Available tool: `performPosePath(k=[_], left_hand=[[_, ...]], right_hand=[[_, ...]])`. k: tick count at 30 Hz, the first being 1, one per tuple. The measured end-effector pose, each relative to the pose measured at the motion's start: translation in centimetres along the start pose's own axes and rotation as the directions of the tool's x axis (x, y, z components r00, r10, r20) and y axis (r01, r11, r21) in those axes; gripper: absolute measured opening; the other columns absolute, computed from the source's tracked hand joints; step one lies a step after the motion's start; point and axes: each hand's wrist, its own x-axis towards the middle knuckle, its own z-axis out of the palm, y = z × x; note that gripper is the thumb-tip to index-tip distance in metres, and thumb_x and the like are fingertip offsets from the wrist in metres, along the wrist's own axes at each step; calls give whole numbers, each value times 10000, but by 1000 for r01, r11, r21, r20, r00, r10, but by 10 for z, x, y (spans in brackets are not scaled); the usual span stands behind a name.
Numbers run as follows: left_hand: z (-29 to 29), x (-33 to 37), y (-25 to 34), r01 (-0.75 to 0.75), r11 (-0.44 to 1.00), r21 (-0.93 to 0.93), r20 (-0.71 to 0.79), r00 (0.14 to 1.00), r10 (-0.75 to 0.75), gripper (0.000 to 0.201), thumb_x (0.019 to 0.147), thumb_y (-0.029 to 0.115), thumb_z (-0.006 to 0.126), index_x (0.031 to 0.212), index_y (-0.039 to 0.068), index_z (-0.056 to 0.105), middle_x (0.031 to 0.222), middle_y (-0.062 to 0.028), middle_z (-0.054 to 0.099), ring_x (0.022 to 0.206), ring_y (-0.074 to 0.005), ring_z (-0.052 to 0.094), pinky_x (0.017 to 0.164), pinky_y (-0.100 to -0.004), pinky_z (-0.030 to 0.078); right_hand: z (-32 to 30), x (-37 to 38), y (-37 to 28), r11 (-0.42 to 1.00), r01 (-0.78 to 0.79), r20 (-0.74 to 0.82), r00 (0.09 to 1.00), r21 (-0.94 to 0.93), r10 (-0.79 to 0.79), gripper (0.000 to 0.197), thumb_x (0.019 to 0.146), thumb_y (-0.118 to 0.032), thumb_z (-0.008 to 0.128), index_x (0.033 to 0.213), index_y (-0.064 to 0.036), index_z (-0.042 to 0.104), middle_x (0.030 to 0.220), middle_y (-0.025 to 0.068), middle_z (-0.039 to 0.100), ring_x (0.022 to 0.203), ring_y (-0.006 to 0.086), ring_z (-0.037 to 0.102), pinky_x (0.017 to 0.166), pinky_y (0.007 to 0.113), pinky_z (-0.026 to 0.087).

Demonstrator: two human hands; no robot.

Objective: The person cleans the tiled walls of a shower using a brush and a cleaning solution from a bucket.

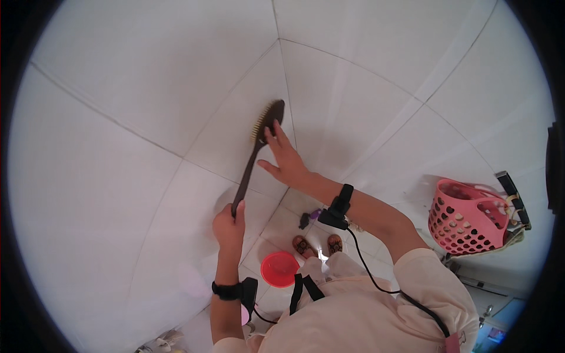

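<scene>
A dark long-handled scrub brush (247,170) with pale bristles is raised against the white tiled wall (218,129), close to the corner. My left hand (228,225) is wrapped round the lower end of its handle. The oval head tilts up and to the right, its bristles facing the wall on the left. My right hand (286,162) is at the back of the brush head, fingers spread and fingertips touching it, the thumb apart from the handle.
On the floor below stands a red basin (280,269), left of my slippered feet (318,246). A pink perforated basket (465,217) hangs at the right wall. A small dark thing and a purple thing (315,214) lie near the corner. Black cables run from my wrist straps.
</scene>
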Motion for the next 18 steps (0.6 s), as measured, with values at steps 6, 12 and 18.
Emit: performPosePath(k=[6,12,18], left_hand=[[-57,26,53,-37,971,-236,-195,981,-10,364,845,277,555,617,7,464,468,-123,388,422,-266,348,423,-362,299],[4,44,34,-86,990,-110,-77,994,78,388,852,326,527,628,8,513,534,-182,489,508,-354,491,461,-413,351],[2,28,30,-90,994,-58,-85,993,85,383,844,323,540,629,7,511,511,-164,482,471,-340,471,449,-403,347]], right_hand=[[-48,69,-68,963,263,-160,950,-63,-270,788,765,-274,642,1323,50,189,1383,302,37,1283,450,103,1026,450,220],[-25,46,-11,995,89,-167,981,-44,-96,796,763,-267,646,1314,74,183,1377,312,60,1272,460,130,1021,441,236],[-27,32,-10,998,40,-75,996,43,-37,792,769,-311,633,1307,74,198,1377,314,54,1277,453,121,1024,433,235]])
